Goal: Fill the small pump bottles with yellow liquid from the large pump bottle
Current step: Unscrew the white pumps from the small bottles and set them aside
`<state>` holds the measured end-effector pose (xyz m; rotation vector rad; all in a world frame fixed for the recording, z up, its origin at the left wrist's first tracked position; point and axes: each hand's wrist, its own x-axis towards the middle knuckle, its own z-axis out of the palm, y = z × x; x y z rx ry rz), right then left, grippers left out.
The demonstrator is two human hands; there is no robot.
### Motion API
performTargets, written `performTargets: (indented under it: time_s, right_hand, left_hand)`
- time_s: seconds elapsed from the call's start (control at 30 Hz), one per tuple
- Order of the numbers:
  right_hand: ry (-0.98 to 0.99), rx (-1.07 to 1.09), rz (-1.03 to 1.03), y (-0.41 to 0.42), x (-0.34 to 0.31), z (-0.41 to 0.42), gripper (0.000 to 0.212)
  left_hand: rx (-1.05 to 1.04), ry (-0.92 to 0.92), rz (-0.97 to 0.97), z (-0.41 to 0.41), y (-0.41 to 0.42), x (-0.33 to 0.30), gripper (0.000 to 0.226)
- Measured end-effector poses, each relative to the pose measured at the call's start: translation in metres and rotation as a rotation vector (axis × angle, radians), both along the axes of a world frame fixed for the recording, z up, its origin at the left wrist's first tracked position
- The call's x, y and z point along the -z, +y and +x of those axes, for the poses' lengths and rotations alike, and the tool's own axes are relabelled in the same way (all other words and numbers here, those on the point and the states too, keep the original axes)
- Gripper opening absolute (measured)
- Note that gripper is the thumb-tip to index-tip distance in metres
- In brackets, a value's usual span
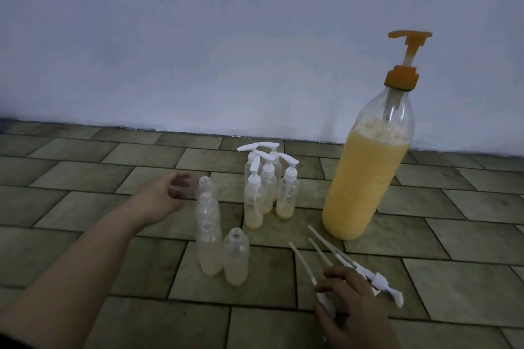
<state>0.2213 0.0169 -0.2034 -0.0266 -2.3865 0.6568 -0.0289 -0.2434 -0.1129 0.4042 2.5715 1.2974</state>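
Four open bottles (209, 224): row by left hand (167, 195), uncapped, low liquid.
Left fingers: loosely curled, empty; farthest bottle at their 3 o'clock.
Right hand (351, 300): fingers spread on loose pumps (340, 258), stems toward 11 o'clock.
Big bottle (368, 173): upright at right hand's 12 o'clock, right hand nearer.

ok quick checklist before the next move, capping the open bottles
1. Open bottles upright, four without caps: ok.
2. Liquid in them: only a shallow pale layer, not ok if full is wanted.
3. Loose pumps within reach of the right hand: ok.
4. Right hand grips a pump: cannot tell, fingers rest on one.
5. Left hand by the far open bottle, holding nothing: ok.
6. Large bottle upright, mostly full: ok.
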Motion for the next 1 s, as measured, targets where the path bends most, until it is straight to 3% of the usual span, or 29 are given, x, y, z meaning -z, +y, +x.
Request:
performTargets:
  time_s: [0.1,0.17,0.23,0.33,0.43,0.5,0.83,1.0]
  right_hand:
    - [-0.026,0.004,-0.032,-0.002,-0.001,0.001,0.016]
    - [-0.022,0.007,-0.03,-0.005,-0.004,0.001,0.018]
    - [-0.019,0.004,-0.049,-0.004,-0.005,0.0,0.018]
    - [-0.028,-0.028,-0.071,-0.004,-0.005,-0.001,0.017]
    - [0.018,-0.059,-0.042,-0.006,-0.01,-0.002,0.015]
    - [0.038,-0.054,-0.056,-0.007,-0.015,-0.002,0.015]
    - [0.017,-0.051,-0.096,-0.016,-0.034,-0.011,0.017]
    - [0.056,-0.029,-0.211,-0.025,-0.079,-0.026,0.011]
  left_hand:
    - [-0.445,0.287,0.357,0.023,0.007,-0.031,0.026]
    - [-0.474,0.408,0.456,0.049,0.023,-0.059,0.02]
    - [-0.275,0.389,0.343,0.065,0.046,-0.077,0.02]
    - [-0.032,0.152,0.009,0.074,0.078,-0.081,0.029]
    - [0.09,0.046,-0.263,0.073,0.102,-0.074,0.025]
    - [0.104,0.0,-0.357,0.067,0.11,-0.066,0.037]
    - [0.063,-0.015,-0.393,0.053,0.127,-0.041,0.054]
    - [0.075,0.088,-0.373,0.059,0.122,-0.045,0.034]
